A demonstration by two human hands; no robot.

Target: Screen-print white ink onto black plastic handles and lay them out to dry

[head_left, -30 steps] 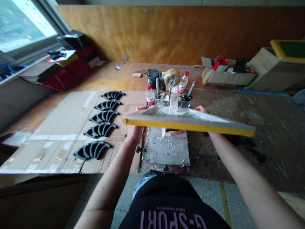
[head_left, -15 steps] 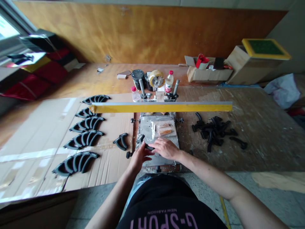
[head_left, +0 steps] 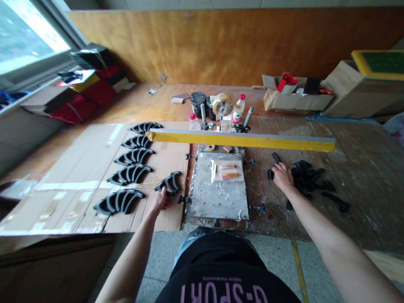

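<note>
My left hand [head_left: 160, 202] is over the cardboard, fingers closed on the near end of a black curved handle in a small group of handles [head_left: 172, 182]. To the right, my right hand [head_left: 282, 175] reaches into the left side of a loose pile of black curved handles [head_left: 307, 173]. Its fingers close around one black curved handle [head_left: 275, 158], whose ends show past the hand. Between the hands lies a flat metal plate [head_left: 217, 198] on the work stand, with orange-brown strips in a clear film [head_left: 228, 176] on it.
A long yellow bar [head_left: 240, 140] spans above the plate's far end. Several fanned rows of black handles [head_left: 119, 202] lie on the cardboard [head_left: 82, 168] at left. Behind the bar stand black tubs [head_left: 198, 104], a tape roll [head_left: 222, 106] and a red-capped bottle [head_left: 239, 110].
My hands have parted from over the metal plate. The left has carried a black handle to the small group on the cardboard; the right has moved to the loose pile. The view has shifted.
</note>
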